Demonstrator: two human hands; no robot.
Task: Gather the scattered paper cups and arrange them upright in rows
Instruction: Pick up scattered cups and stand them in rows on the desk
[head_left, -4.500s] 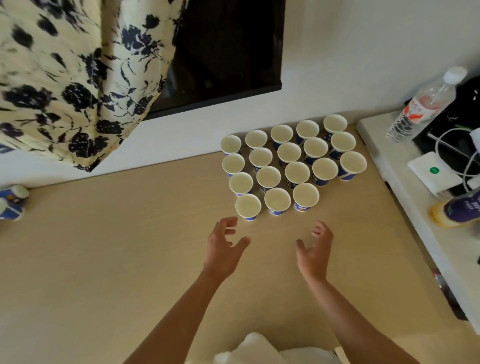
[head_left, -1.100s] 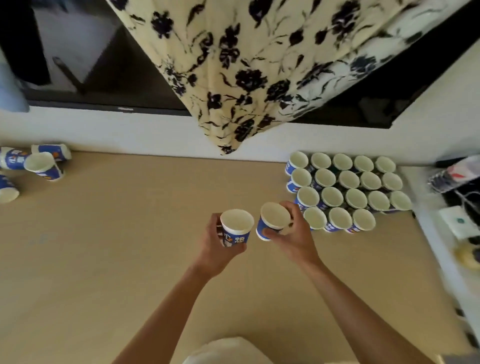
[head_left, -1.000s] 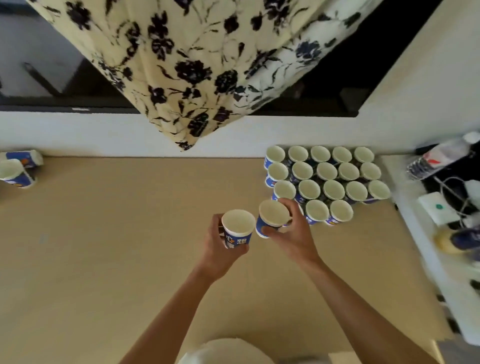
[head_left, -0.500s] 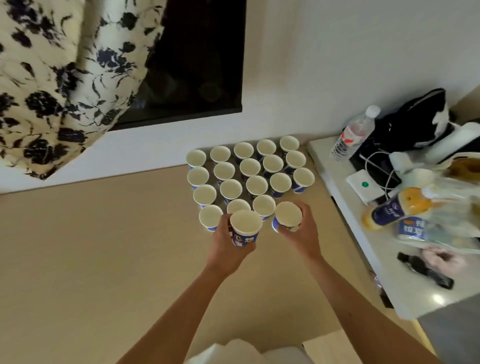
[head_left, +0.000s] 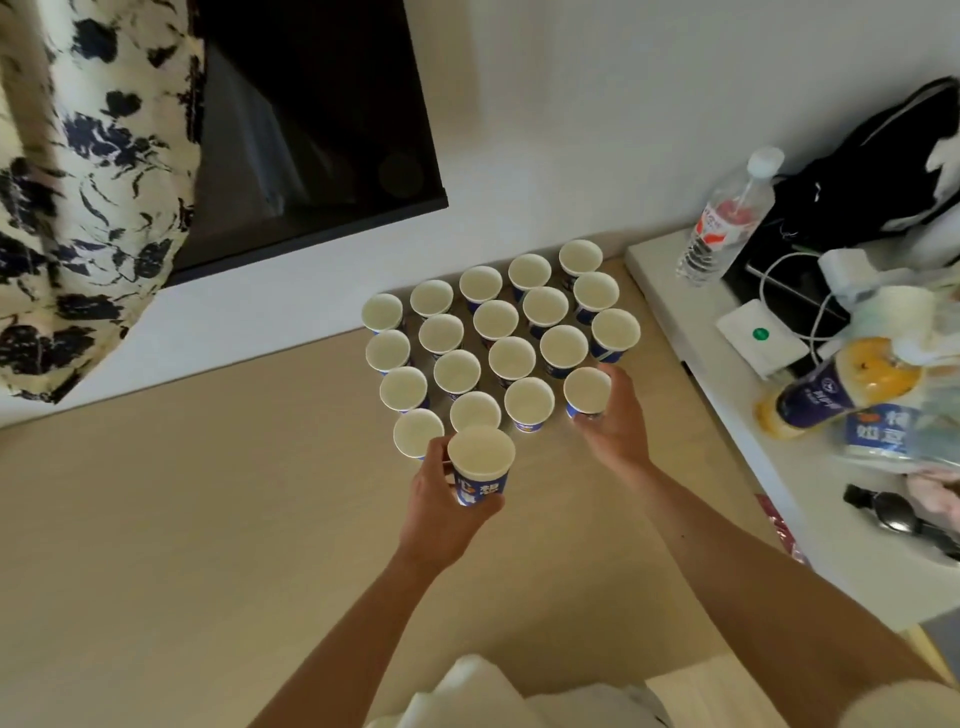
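While both hands work at the near edge of the block, entries for the head view:
Table (head_left: 182, 519): tan top.
Cup block (head_left: 511, 358): upright paper cups in touching rows by the wall.
Left hand (head_left: 441, 514): wrapped round a blue cup (head_left: 480, 467), held upright just in front of the block.
Right hand (head_left: 613, 421): fingers closed on the end cup (head_left: 587, 391) of the nearest row.
Side shelf (head_left: 831, 545): water bottle (head_left: 727, 218), white.
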